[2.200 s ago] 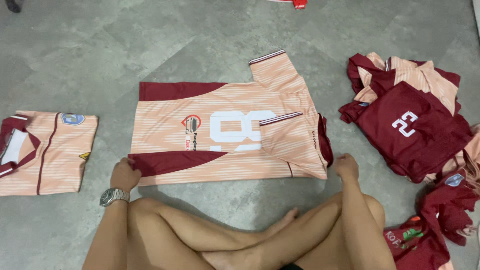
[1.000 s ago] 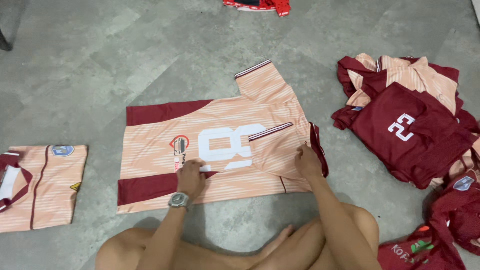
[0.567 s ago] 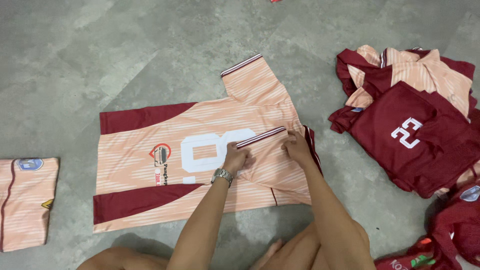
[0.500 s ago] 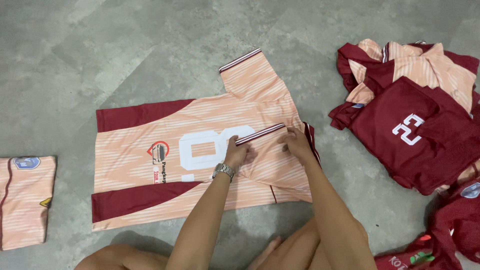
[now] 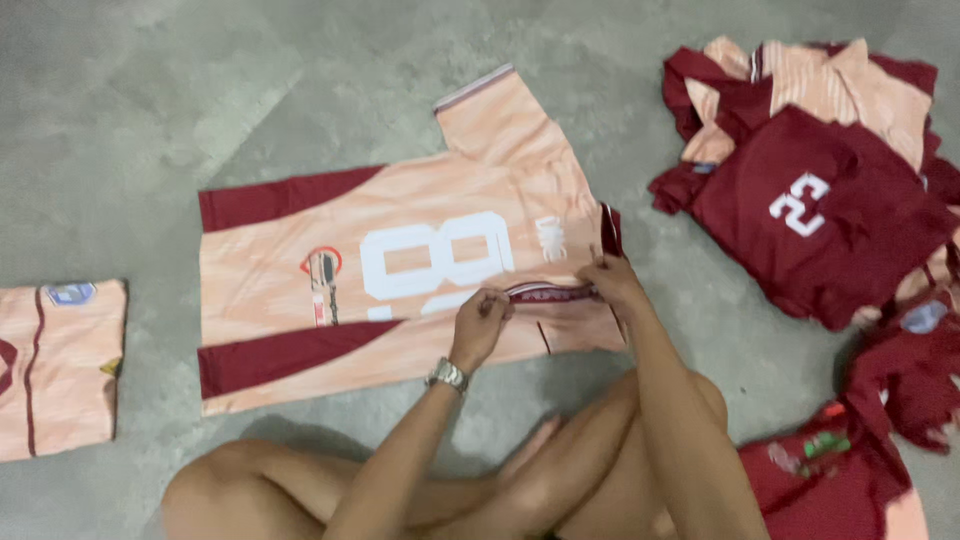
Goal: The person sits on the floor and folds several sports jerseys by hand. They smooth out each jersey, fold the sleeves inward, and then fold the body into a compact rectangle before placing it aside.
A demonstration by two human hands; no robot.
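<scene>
On the floor (image 5: 150, 120), folding a peach shirt (image 5: 400, 270). Left hand (image 5: 480, 325) and right hand (image 5: 610, 280) pinched on its sleeve hem (image 5: 550, 293). Next, probably laying that sleeve flat.

Light: even and soft, moderately bright, with no glare.
Shadows: faint, soft-edged on the floor (image 5: 150, 100) beneath the legs (image 5: 420, 490).
Sharpness: whole frame slightly smeared by motion.
Edges: no clear bending.

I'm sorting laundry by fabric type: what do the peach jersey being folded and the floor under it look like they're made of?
The peach jersey looks like thin, smooth synthetic knit, probably polyester: it lies flat with a printed pattern. The floor looks like bare grey concrete, matte and mottled.
</scene>
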